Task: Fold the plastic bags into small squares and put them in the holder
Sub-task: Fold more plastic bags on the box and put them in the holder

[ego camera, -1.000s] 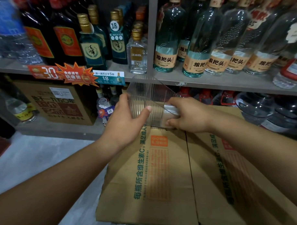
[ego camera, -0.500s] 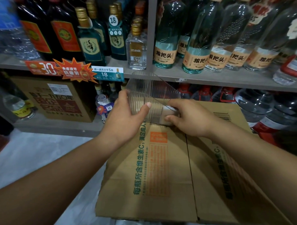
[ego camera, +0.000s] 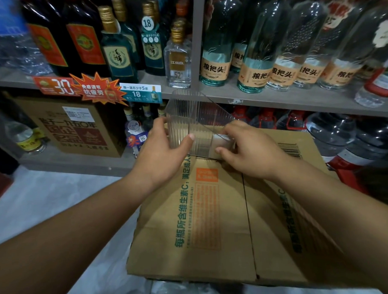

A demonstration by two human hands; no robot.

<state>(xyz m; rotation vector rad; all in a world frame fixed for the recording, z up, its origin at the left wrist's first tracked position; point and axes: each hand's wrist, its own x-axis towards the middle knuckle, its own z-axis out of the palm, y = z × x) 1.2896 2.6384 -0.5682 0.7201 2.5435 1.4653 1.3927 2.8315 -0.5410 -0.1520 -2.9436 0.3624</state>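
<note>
Head: holder (ego camera: 188, 118) above cardboard box (ego camera: 216, 234), bottle shelves (ego camera: 275, 98)

1. The holder (ego camera: 187, 116), at the far edge of the carton top, is clear hard plastic. Its walls are ribbed with fine upright grooves and its slanted rim is smooth and shiny.
2. The carton (ego camera: 213, 223) is brown cardboard, matt and lightly creased, with flat green and orange print.
3. The clear bottles (ego camera: 253, 56) look like glossy glass, with matt tan paper labels.
4. The dark bottles (ego camera: 81, 40) gleam with sharp highlights.
5. The gold caps (ego camera: 177, 34) look metallic and finely ridged.
6. The shelf board (ego camera: 253, 98) is matt grey with a faint wood-like grain.
</note>
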